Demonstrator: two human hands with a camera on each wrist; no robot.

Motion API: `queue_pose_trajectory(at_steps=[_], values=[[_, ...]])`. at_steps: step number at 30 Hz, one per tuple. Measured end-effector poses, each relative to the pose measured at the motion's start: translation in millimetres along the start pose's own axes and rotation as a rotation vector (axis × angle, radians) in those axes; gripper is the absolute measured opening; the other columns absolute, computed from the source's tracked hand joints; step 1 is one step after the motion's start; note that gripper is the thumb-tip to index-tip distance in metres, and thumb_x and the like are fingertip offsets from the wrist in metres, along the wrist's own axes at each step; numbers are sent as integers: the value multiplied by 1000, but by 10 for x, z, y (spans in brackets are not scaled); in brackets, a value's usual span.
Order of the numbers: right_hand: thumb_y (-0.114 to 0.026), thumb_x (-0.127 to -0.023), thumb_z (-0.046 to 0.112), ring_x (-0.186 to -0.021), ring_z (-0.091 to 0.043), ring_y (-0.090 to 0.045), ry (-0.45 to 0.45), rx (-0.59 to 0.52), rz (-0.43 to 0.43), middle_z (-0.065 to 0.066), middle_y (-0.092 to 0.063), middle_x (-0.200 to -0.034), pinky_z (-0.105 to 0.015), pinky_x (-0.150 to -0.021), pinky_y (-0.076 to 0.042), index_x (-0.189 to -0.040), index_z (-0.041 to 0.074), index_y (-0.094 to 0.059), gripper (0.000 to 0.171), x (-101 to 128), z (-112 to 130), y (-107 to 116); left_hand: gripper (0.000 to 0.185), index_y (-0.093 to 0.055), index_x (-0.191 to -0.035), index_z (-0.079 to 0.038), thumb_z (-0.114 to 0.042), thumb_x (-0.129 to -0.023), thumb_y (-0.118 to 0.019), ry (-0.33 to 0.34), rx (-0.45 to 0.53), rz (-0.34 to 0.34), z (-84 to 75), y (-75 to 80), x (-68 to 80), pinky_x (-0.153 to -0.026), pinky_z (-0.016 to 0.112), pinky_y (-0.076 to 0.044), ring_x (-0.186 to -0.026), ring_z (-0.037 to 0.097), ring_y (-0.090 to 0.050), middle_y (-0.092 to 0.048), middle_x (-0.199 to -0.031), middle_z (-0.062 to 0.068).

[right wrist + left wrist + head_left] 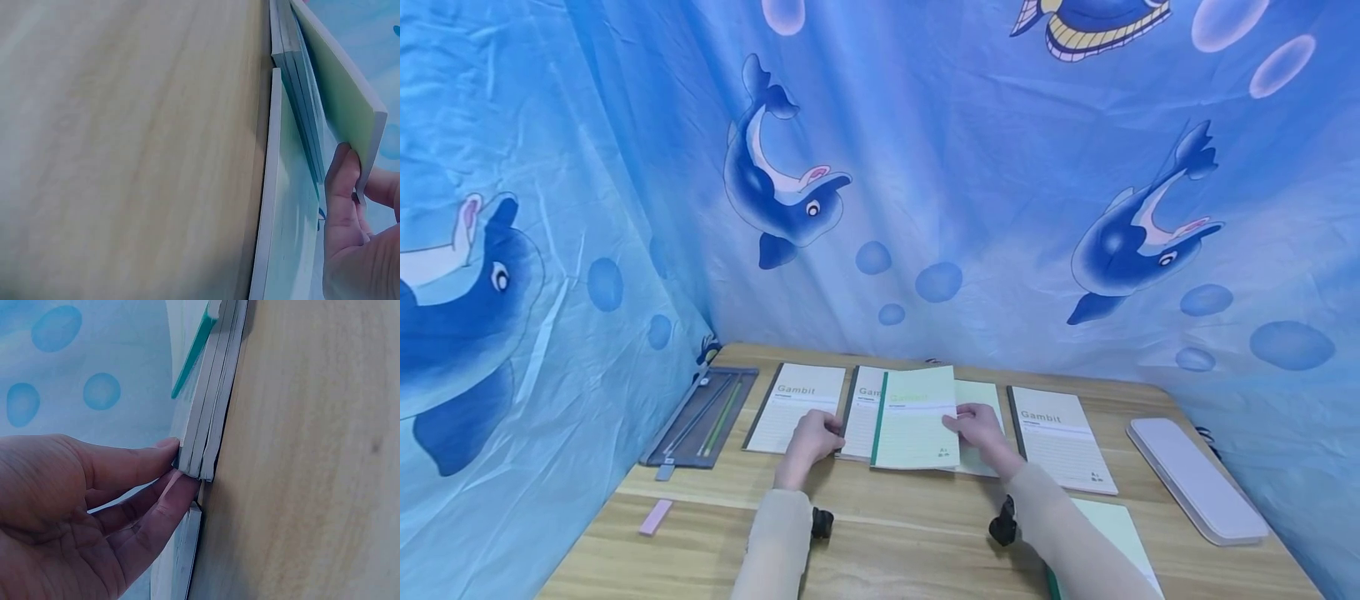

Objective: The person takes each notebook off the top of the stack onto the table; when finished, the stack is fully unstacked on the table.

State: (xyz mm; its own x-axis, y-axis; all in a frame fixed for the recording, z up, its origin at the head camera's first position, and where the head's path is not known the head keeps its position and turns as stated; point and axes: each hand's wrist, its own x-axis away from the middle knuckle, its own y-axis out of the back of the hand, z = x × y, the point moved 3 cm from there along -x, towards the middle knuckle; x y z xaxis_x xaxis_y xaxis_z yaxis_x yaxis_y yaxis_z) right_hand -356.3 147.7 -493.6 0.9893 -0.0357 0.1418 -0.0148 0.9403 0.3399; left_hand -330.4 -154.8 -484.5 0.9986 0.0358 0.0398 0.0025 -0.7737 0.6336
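"Gambit" printed on left notebook cover (796, 406); same on right notebook cover (1060, 437); smaller print unreadable.

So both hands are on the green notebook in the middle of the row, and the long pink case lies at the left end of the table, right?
Not quite. Both hands, left hand and right hand, do hold the green notebook in the middle of the row, but the head view shows the long pink case at the right end of the table, not the left.
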Motion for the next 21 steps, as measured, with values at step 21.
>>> queue_pose_trajectory(at_steps=[21], values=[[-72, -93, 22, -91, -22, -63, -46, -61, 51, -20, -60, -111, -39, -78, -56, -136, -15, -43, 64, 421, -194, 449, 31, -69, -107, 10, 6, -77, -75, -10, 3, -1, -53, 32, 15, -86, 46, -52, -93, 31, -65, -69, -96, 17]])
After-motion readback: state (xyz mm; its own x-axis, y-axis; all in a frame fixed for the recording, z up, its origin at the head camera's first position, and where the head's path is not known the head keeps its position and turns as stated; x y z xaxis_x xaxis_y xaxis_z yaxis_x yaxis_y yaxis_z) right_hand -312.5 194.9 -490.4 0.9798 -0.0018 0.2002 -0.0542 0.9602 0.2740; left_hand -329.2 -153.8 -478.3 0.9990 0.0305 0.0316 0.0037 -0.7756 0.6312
